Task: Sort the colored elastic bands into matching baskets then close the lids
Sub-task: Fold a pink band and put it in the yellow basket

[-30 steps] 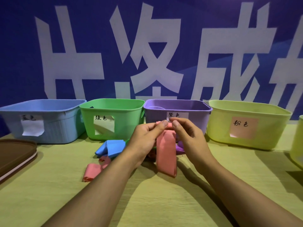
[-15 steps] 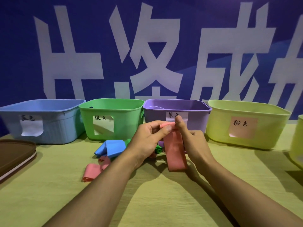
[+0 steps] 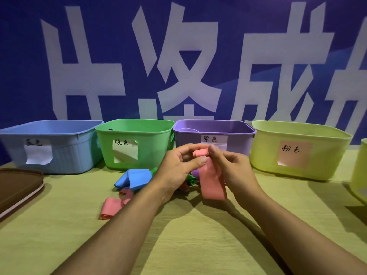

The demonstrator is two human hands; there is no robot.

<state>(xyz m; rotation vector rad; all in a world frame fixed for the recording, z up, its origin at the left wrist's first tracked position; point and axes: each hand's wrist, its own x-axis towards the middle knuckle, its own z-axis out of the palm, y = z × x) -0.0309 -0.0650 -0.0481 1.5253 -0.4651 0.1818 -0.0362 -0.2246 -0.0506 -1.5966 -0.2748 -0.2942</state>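
Observation:
Both my left hand (image 3: 178, 165) and my right hand (image 3: 232, 171) pinch the rolled top of a pink elastic band (image 3: 212, 183), whose loose end hangs down above the table, in front of the purple basket (image 3: 234, 133). On the table to the left lie a blue band (image 3: 135, 178) and another pink band (image 3: 111, 207). A green band (image 3: 191, 180) and a purple band (image 3: 195, 172) peek out behind my hands. The blue basket (image 3: 65, 147), green basket (image 3: 151, 143) and yellow-green basket (image 3: 325, 155) with a pink label stand in the same row, all open.
A brown lid (image 3: 17, 189) lies at the table's left edge. Part of another yellow-green basket (image 3: 360, 175) shows at the far right. A blue wall with large white characters stands right behind the baskets.
The top of the pink band has been rolled up between my fingers, so its hanging part is shorter. Both hands have shifted slightly to the right.

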